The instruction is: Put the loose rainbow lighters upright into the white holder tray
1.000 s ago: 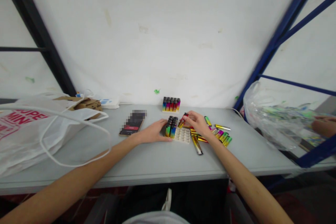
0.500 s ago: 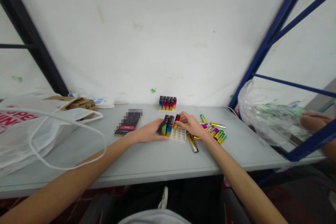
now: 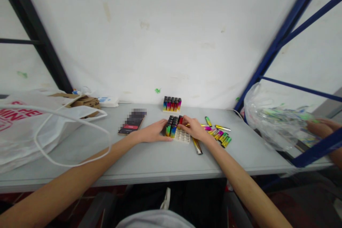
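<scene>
Near the middle of the desk sits a white tray with round holes. Several rainbow-coloured lighters with black tops stand upright in its left part. My left hand is wrapped around the left end of the tray, fingers behind it and thumb in front. Between the fingertips of my right hand is a red lighter, upright at the tray's back row; its lower end is partly hidden by my fingers. Loose shiny lighters lie on the desk to the right, some hidden behind my right hand.
A second filled tray of lighters stands by the wall. Left of my hands lies a phone. White plastic bags and a cable cover the left side. At the right are a blue metal frame, a clear bag and another person's hand.
My right hand has brought the red lighter from a tilted position to upright at the tray's back row. My left hand stays at the tray. The view has shifted slightly.
</scene>
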`<state>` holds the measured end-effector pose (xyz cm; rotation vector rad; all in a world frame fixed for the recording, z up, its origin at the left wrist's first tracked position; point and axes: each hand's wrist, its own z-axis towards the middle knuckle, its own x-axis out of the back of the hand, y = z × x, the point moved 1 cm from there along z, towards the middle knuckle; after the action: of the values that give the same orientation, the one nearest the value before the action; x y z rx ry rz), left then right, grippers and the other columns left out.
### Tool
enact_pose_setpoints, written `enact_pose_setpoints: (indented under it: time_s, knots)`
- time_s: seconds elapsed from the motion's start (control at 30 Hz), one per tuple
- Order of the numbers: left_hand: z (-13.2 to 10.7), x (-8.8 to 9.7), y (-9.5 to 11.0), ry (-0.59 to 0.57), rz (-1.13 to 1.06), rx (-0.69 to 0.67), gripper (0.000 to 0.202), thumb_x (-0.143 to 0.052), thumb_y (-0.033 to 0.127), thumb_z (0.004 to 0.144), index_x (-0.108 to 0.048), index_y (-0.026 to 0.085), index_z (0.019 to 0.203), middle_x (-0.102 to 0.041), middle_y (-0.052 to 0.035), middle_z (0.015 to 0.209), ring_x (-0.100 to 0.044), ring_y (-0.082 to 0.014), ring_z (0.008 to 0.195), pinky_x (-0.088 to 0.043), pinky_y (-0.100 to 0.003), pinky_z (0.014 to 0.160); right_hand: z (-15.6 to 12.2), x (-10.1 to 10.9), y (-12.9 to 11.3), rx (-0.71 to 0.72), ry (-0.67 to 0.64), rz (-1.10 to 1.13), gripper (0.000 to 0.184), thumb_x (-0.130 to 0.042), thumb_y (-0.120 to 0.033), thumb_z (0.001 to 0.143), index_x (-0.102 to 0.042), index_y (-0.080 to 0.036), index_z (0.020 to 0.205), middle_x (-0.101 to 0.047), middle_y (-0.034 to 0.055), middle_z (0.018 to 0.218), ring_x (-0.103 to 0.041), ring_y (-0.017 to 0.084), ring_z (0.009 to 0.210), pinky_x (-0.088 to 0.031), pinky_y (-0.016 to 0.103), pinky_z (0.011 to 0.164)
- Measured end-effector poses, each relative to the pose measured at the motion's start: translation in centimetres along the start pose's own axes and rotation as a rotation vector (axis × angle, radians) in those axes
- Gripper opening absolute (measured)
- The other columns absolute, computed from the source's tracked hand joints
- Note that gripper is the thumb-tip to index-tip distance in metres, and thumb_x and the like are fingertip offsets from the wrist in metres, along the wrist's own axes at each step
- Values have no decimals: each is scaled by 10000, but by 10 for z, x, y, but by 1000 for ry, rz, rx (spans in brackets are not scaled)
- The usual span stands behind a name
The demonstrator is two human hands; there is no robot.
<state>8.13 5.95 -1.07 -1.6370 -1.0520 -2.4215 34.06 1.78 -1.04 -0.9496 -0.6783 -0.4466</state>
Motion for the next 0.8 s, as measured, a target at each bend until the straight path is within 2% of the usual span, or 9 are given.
enact_pose_setpoints:
  time_s: [0.2,0.33,0.43,0.53,0.67,0.8]
  knots:
    - [0,0,-1,4,-13,-22,785,-776,671,896,-535,188,1467,-650,-145,1425,-634,-374,1311,-489,-480,1167,1,2,3,8,-66,-142,204,-705,-332,998,-616,-213,858,-670,-11,724,-564,165,645,-366,267,634]
    - [0,0,1,-10,-22,-4,785,-789,645,892,-524,183,1469,-633,-153,1445,-622,-371,1332,-474,-474,1183,2,6,2,50,-70,-190,220,-731,-349,996,-690,-183,858,-733,33,814,-615,180,720,-423,280,702]
    - [0,1,2,-14,-29,1,782,-786,642,893,-526,183,1471,-630,-154,1453,-616,-368,1344,-464,-467,1195,0,17,4,79,-15,-168,254,-647,-403,1058,-763,-179,1028,-798,82,1004,-697,213,870,-487,302,788]
    - [0,2,2,-15,-25,3,784,-780,653,897,-526,187,1475,-634,-150,1457,-617,-366,1345,-463,-462,1195,-2,31,14,53,33,-193,286,-569,-370,1097,-780,-180,1130,-808,116,1130,-728,235,1006,-525,337,899]
    - [0,2,2,-25,-12,8,805,-779,659,895,-516,185,1489,-621,-151,1481,-608,-362,1357,-451,-452,1209,-4,35,35,-14,-38,-340,238,-686,-335,1033,-789,-159,1155,-793,143,1148,-720,254,1046,-518,377,992]
    - [0,1,1,-34,-8,18,816,-771,662,902,-507,183,1508,-612,-154,1493,-604,-359,1364,-447,-449,1218,-2,27,43,-77,-116,-419,259,-694,-312,1024,-791,-145,1196,-775,143,1082,-712,243,962,-523,354,931]
